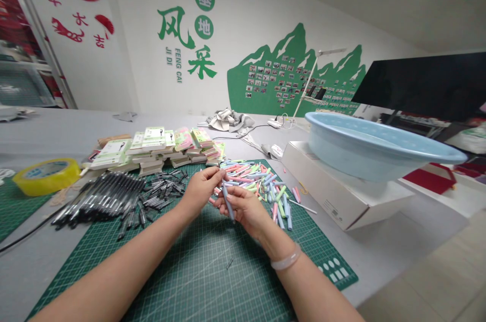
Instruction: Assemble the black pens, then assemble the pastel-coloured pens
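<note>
A slim blue pen (pixel 229 205) is held upright at a slant between my two hands, over the green cutting mat (pixel 197 271). My left hand (pixel 203 188) pinches its upper end with thumb and forefinger. The fingers of my right hand (pixel 245 208) close around its middle, and its dark lower end points down towards me. Just behind my hands lies a loose heap of pastel pen parts (pixel 246 172) in pink, blue and green. Left of my left hand are black pen caps (pixel 163 188) and a row of black pens (pixel 106 195).
Stacked small card boxes (pixel 152 142) stand behind the black pens. Yellow tape (pixel 47 175) lies at the left. At the right, a blue basin (pixel 372 150) rests on a white box (pixel 341 193). Crumpled cloth (pixel 230 120) and a power strip (pixel 274 123) sit farther back.
</note>
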### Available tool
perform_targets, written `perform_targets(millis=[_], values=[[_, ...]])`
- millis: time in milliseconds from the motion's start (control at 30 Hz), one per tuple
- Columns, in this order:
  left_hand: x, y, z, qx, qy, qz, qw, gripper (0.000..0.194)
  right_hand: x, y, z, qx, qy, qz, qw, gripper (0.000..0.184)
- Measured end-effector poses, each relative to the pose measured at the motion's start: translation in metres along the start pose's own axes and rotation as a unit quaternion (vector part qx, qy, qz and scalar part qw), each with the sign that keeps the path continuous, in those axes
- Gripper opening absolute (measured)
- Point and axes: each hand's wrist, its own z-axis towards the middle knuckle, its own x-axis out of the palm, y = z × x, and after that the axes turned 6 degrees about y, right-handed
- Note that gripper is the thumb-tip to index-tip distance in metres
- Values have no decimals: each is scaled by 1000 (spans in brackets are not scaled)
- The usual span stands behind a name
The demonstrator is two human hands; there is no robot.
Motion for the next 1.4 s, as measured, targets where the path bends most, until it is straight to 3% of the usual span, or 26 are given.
perform_targets(millis=[133,467,733,867,1000,1200,1400], values=[[-2,2,2,-10,-7,-9,1000,32,2,-1,-1,2,-3,-7,1000,22],[-3,11,4,-97,22,-198,975,33,-1,3,0,27,14,20,999,26],[-3,14,5,-54,26,-134,989,32,1,1,-1,40,28,14,999,25],[-2,14,4,-42,-8,-118,992,31,3,3,-1,37,2,26,999,27],[-2,18,5,-65,-1,-165,984,32,4,4,-2,46,7,37,998,26],[-4,24,7,-108,54,-206,971,32,2,1,-2,53,26,33,998,28],[-1,21,5,-118,29,-307,944,28,-3,7,-3,50,14,23,998,26]])
